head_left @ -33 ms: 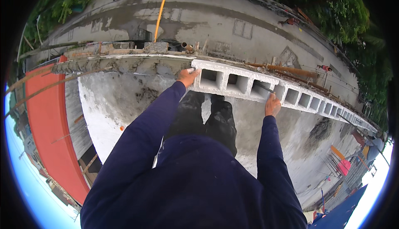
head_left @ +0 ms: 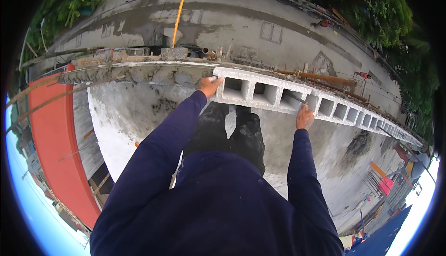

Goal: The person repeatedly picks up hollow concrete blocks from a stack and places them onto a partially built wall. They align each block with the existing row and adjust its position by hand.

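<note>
A pale grey hollow concrete block [head_left: 267,84] lies along the top of the wall, its open cells facing up. My left hand [head_left: 210,86] grips its left end, thumb on the end face. My right hand [head_left: 304,116] is closed on the near edge of the block, close to where it meets the row of blocks [head_left: 341,112] on the right. A thin dark rod [head_left: 295,97] crosses a cell beside my right fingers; whether they touch it I cannot tell. Wet grey mortar [head_left: 153,73] covers the wall top left of the block.
An orange-yellow pole [head_left: 178,21] rises past the wall. A rusty pipe [head_left: 327,78] lies along the far side. Bamboo poles [head_left: 69,95] and a red beam [head_left: 55,140] are at left. A person [head_left: 416,161] is by the far right end of the row.
</note>
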Tool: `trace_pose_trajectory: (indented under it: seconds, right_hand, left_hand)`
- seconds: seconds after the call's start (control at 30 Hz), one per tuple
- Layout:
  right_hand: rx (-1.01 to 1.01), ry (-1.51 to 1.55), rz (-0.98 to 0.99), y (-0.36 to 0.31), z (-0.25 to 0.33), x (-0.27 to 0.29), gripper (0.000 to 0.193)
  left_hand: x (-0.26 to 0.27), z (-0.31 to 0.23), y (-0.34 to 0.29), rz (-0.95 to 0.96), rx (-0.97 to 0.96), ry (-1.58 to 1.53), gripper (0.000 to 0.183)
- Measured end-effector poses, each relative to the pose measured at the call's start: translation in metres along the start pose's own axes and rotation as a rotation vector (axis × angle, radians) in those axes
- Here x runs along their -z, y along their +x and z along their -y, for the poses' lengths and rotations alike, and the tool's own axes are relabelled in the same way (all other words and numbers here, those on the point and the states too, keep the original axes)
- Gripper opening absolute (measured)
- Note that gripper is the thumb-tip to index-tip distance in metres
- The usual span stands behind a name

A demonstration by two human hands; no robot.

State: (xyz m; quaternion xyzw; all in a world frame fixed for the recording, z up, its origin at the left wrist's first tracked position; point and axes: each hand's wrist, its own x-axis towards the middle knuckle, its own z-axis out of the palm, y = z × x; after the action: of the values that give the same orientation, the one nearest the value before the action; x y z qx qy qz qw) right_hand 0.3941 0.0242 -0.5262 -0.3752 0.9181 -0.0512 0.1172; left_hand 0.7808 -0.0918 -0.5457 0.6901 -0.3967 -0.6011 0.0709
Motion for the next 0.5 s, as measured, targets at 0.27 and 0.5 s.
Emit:
trace_pose_trajectory:
  seconds: [0.27, 0.5]
  right_hand:
    - [-0.202, 0.862, -0.386, 0.003, 0.045, 0.082, 0.038]
    - [0.728, 1.013, 0.441, -0.068, 0.213, 0.064, 0.028]
  left_hand:
    - [0.018, -0.009, 0.016, 0.128, 0.118, -0.018, 0.07]
    - [0.016, -0.019, 0.002, 0.083, 0.104, -0.061, 0.077]
